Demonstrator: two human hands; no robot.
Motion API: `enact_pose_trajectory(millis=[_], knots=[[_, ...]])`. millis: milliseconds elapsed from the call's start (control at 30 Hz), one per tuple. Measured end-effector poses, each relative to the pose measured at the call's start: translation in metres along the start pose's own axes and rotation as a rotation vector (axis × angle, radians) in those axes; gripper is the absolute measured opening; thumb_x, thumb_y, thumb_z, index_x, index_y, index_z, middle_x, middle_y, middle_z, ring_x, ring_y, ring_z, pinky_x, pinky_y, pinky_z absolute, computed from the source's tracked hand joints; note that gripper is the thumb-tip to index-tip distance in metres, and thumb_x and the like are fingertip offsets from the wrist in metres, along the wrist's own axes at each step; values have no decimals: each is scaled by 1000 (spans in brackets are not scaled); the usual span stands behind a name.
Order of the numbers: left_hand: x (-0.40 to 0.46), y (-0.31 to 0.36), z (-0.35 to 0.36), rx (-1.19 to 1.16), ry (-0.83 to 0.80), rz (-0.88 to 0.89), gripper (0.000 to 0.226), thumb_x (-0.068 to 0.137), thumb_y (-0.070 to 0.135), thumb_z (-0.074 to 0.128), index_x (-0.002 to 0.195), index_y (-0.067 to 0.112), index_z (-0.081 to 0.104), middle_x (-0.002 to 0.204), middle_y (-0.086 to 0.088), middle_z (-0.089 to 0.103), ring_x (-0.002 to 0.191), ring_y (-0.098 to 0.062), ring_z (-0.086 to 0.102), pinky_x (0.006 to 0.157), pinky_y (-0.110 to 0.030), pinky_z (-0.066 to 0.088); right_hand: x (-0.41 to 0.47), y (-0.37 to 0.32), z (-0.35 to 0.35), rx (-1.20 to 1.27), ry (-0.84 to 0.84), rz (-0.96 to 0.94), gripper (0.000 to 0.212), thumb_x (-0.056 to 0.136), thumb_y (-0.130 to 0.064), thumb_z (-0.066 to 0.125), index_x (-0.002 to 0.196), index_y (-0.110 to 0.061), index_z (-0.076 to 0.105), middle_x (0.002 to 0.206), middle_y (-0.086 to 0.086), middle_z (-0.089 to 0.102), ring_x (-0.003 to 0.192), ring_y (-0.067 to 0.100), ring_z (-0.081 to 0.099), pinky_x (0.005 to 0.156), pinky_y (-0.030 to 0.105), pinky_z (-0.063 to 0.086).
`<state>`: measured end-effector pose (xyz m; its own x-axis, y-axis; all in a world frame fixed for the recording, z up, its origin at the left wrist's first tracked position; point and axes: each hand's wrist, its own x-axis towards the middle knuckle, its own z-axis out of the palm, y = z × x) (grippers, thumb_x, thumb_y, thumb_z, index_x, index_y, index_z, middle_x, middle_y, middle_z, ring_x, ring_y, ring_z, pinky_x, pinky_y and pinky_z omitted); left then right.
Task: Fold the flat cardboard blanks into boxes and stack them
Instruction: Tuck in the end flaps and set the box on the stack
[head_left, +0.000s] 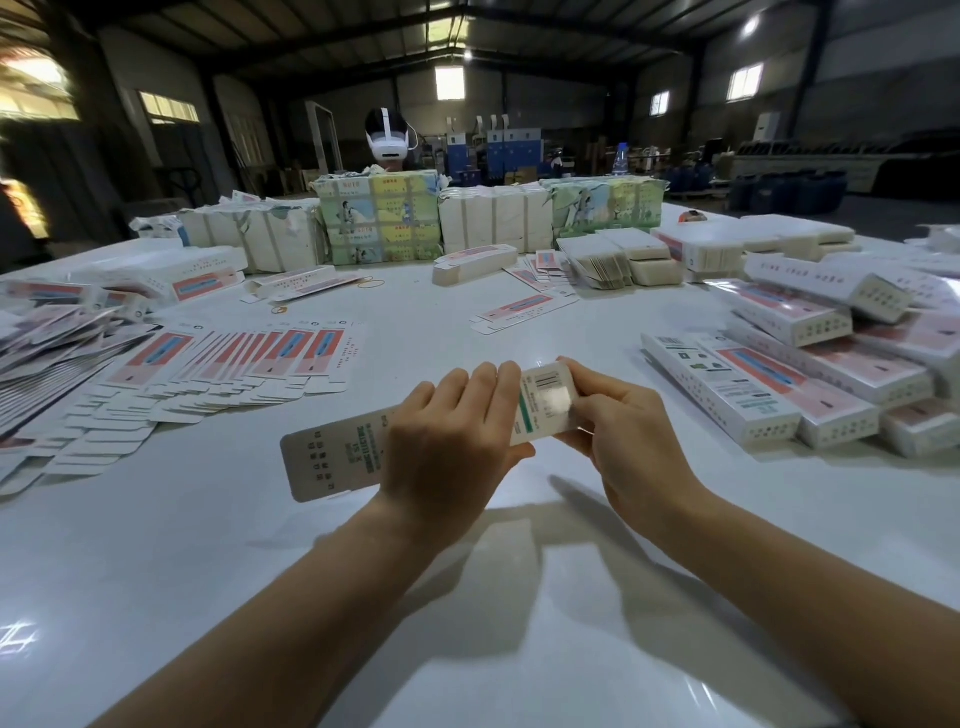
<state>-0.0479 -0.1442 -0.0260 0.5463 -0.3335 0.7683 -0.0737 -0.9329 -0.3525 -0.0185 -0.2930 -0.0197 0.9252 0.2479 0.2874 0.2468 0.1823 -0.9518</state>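
Observation:
I hold a long white cardboard box (337, 457) with printed text and a green stripe just above the white table (467, 597), lying left to right. My left hand (452, 441) grips its middle, fingers over the top and thumb beneath. My right hand (618, 436) pinches its right end, where a barcode and a shiny sticker show. Flat blanks (249, 364) with red and blue print lie fanned out at the left. Folded boxes (789, 384) are stacked at the right.
Wrapped bundles of blanks (379, 218) stand in a row across the far side. A person wearing a white headset (389, 137) sits behind them. More loose blanks (524, 309) and small stacks lie mid-table. Rubber bands (374, 283) lie near the back left.

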Motion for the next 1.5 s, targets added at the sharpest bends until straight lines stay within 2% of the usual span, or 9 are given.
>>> enact_pose_trajectory(millis=[133, 233, 400, 633, 900, 1100, 1267, 1400, 1500], knots=[[1, 0, -1, -13, 2, -33, 69, 54, 45, 88, 106, 2, 69, 96, -12, 71, 76, -25, 68, 59, -30, 55, 0, 3, 2, -11, 19, -42, 52, 98, -3, 42, 77, -37, 76, 78, -10, 71, 80, 5, 68, 69, 18, 54], [2, -1, -1, -62, -4, -72, 69, 56, 44, 88, 106, 2, 68, 97, -13, 71, 75, -27, 68, 61, -31, 55, 3, 6, 1, 112, 92, 22, 30, 100, -12, 45, 108, -38, 57, 87, -7, 72, 90, 11, 68, 81, 24, 57], [3, -2, -3, -78, -29, -107, 71, 56, 46, 87, 107, 1, 68, 98, -12, 71, 75, -27, 69, 60, -30, 54, 1, 6, 3, -66, 122, -2, 37, 99, -19, 48, 76, -35, 71, 80, -3, 74, 94, 21, 67, 79, 25, 57], [3, 1, -3, -34, -67, -126, 75, 53, 53, 85, 105, 0, 69, 92, -11, 72, 66, -25, 68, 50, -26, 51, -4, 12, 1, -620, 130, -354, 24, 100, -13, 42, 104, -8, 65, 80, -9, 61, 76, -15, 58, 59, 5, 45], [6, 8, -4, -25, -118, -154, 74, 54, 57, 83, 103, 3, 70, 84, -6, 72, 59, -23, 65, 46, -24, 48, 0, 8, 0, -533, 207, -196, 23, 95, -18, 54, 87, -19, 76, 65, -12, 68, 53, 2, 50, 49, 14, 39], [7, 12, -4, 23, -143, -171, 72, 58, 60, 80, 102, 3, 70, 79, -5, 71, 55, -22, 64, 43, -23, 48, -5, 14, 6, -677, 196, -272, 26, 100, -20, 44, 105, -12, 69, 93, 2, 73, 77, 16, 65, 63, 19, 52], [8, 9, -6, 8, -117, -162, 73, 57, 60, 80, 102, 4, 70, 78, -5, 71, 56, -22, 65, 43, -23, 48, -1, 10, 1, -473, 136, -215, 24, 99, -19, 49, 93, -28, 71, 83, -12, 70, 75, 5, 65, 59, 14, 50], [7, 13, -5, -3, -85, -133, 75, 52, 61, 81, 99, 4, 71, 75, -3, 70, 53, -19, 63, 41, -23, 43, 4, 12, -3, -390, 116, -174, 20, 98, -13, 49, 91, -8, 67, 76, -6, 69, 73, 2, 66, 62, 29, 56], [6, 17, -3, 18, -75, -110, 74, 55, 62, 80, 99, 3, 72, 77, -3, 70, 53, -17, 63, 41, -22, 43, 2, 17, -1, -417, 131, -191, 20, 98, -14, 48, 95, -18, 68, 79, -14, 67, 72, 0, 66, 57, 17, 52]])
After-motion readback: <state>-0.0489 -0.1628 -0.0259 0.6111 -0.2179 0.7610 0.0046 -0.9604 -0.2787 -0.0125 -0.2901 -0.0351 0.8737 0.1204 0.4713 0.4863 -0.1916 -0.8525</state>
